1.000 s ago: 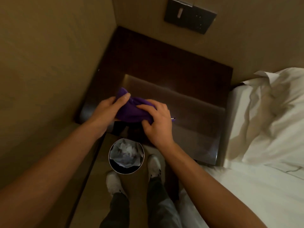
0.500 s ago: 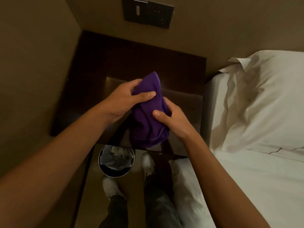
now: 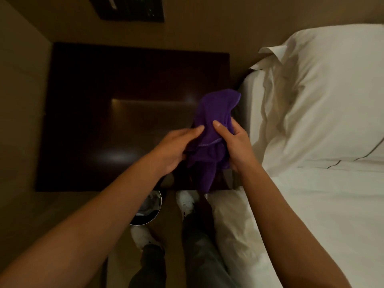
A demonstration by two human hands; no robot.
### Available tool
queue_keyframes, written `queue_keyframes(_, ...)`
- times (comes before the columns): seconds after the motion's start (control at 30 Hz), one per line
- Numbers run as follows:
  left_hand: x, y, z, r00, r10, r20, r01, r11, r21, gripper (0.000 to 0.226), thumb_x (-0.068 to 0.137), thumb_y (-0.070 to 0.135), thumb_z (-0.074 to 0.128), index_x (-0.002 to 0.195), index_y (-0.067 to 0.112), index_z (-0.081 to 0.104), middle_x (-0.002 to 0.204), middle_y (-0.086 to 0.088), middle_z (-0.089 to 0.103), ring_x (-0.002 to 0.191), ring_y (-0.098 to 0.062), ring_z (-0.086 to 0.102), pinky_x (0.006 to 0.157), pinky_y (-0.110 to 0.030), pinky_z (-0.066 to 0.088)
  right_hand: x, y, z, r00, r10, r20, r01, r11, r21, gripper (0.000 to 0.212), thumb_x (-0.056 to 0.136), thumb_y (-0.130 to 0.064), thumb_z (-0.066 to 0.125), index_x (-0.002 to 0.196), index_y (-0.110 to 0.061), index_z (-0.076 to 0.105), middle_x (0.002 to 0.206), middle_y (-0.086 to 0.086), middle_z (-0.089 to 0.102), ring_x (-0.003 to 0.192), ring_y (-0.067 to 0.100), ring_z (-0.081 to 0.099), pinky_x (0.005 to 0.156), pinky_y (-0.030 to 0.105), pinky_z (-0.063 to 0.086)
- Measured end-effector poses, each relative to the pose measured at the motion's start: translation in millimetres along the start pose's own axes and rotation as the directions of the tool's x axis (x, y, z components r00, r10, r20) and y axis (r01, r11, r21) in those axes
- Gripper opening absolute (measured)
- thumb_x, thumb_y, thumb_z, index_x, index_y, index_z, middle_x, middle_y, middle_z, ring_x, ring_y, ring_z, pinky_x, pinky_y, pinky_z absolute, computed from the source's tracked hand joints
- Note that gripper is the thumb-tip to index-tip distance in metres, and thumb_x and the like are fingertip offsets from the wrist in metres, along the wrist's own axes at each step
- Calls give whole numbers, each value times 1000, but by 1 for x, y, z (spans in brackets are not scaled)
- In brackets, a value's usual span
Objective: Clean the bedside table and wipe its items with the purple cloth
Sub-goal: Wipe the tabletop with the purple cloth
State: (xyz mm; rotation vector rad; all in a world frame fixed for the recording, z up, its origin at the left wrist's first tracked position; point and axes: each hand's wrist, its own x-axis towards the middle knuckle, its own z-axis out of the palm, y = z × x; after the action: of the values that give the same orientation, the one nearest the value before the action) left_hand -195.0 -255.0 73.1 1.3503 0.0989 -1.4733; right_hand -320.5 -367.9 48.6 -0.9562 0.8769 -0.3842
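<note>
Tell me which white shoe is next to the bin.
The left shoe, just below the bin; the other shoe stands apart, beside the bed.

The room was dim and warm-toned; soft glare patches lay on the dark bench, edges blurred and bowed.

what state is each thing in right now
purple cloth: bunched, held above the table by both hands
left hand: grips the cloth
right hand: grips the cloth
bedside table: glossy dark top
bin: open, crumpled liner inside
pillow: creased
</note>
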Motion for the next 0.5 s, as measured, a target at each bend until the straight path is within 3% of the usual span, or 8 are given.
queue_keyframes(0.1,19,-18,7,996,33,-88,-22,992,122,24,95,18,67,119,20,67,123,-11,70,109,-25,69,94,-38,57,8,12,-18,998,53,-41,-55,997,-45,29,89,-23,77,118,-28,73,120,9,75,112,28,72,95,42,59)
queue_keyframes(0.27,43,-39,14,986,34,-162,-8,987,163,42,96,7,65,135,19,58,121,-10,68,102,-24,70,87,-39,59,23,31,-38,981,48,-187,-105,945,-310,33,94,-20,73,125,-26,65,108,-8,77,103,15,74,85,30,61)
queue_keyframes(0.4,51,-55,17,947,189,-261,-97,940,328,52,96,6,64,143,23,52,130,-7,63,116,-21,64,97,-42,56,32,43,-42,967,-22,-255,-124,831,-542,58,95,-25,73,148,-20,51,137,0,65,121,12,62,101,29,52)
queue_keyframes(0.5,49,-65,17,906,317,-279,-183,890,417,55,95,7,65,144,26,50,132,2,61,119,-12,60,97,-31,55,32,48,-36,963,-119,-240,-75,740,-669,55,93,-27,74,145,-25,54,138,-3,63,122,8,58,94,20,44)
